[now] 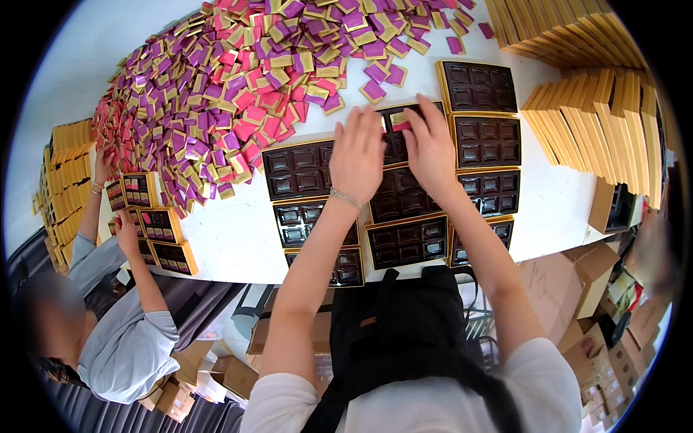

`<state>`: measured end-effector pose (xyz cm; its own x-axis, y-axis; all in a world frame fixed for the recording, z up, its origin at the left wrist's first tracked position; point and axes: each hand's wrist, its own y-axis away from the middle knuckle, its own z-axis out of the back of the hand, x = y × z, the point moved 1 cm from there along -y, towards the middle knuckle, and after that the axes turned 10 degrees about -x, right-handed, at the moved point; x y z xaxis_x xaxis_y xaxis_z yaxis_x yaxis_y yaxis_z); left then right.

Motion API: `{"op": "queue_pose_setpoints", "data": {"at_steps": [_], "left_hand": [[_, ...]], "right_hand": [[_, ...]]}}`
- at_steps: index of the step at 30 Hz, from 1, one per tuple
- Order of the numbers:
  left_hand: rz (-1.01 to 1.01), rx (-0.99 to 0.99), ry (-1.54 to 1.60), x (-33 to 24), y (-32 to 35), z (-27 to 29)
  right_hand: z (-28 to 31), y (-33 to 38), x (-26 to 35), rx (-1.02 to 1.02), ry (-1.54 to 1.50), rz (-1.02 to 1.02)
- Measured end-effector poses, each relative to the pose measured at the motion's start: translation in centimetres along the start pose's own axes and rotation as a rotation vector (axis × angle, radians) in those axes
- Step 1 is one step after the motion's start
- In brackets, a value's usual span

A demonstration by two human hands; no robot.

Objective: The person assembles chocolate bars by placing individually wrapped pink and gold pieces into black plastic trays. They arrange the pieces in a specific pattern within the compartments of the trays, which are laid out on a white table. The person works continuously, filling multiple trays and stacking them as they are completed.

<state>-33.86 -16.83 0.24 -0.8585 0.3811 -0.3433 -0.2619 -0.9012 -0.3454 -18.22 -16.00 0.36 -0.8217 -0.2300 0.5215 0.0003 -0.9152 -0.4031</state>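
The left hand [356, 155] is reaching over the upper middle brown six-compartment tray [394, 149], its fingers long and nearly side by side, with a small red packet [382, 125] showing just right of the index finger; whether it is being pinched cannot be told. The right hand [434, 151] is holding its fingers slightly apart, a red-and-gold packet [400, 122] lying just left of their tips, its grip likewise unclear. Other brown trays [408, 242] are lying nearer the wearer than the fingers, and a packet heap [216, 108] beyond them, leftward.
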Motion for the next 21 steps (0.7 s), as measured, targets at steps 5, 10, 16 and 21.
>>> {"op": "queue_pose_setpoints", "data": {"at_steps": [5,10,16,21], "left_hand": [[-0.091,0.203,-0.036,0.6,1.6,-0.2],[-0.09,0.172,-0.021,1.4,1.3,0.8],[0.271,-0.115,-0.155,11.3,-0.9,3.6],[0.197,0.039,-0.099,15.9,-3.4,4.5]], "right_hand": [[0.8,1.9,-0.1,0.341,0.207,0.249],[0.5,1.7,0.1,0.312,0.251,0.269],[-3.0,-3.0,4.4,0.148,-0.239,0.185],[-12.4,-5.7,8.5,0.322,-0.217,0.245]]}}
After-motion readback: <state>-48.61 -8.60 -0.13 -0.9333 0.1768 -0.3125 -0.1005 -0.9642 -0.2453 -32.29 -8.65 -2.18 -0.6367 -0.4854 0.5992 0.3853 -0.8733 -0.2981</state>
